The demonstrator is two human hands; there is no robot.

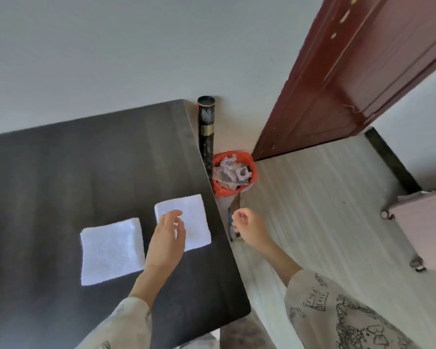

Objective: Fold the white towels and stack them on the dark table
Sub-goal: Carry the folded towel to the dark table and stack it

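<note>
Head view: two folded white towels are seen lying flat on the dark bench (pixel 61 185), side by side and apart, not stacked. The left towel (pixel 111 250) is set nearer the person; the right towel (pixel 194 217) lies a little farther back, close to the bench's right edge.

The left hand (pixel 169 238) is held over the bench with its forearm stretched forward from a pale printed sleeve (pixel 121 326). Its fingers are loosely bent and spread, and nothing is gripped by them — the fingertips are placed over the near-left part of the right towel, though whether the cloth is actually touched cannot be told. The back of the hand is turned toward the camera, and the wrist is roughly in line with the forearm.

The right hand (pixel 247 225) is held off the bench, out over the floor (pixel 312 197) just beside the bench's right edge. Its fingers are curled inward in a loose way and nothing is seen to be held in them. The right forearm is angled forward and to the left from a second printed sleeve (pixel 337 313).

Beyond the bench, a tall dark tube (pixel 206 122) is stood against the wall, and an orange-lined bin (pixel 233 172) filled with crumpled litter is set beside it. A reddish-brown door (pixel 350 71) is seen at the upper right.
</note>
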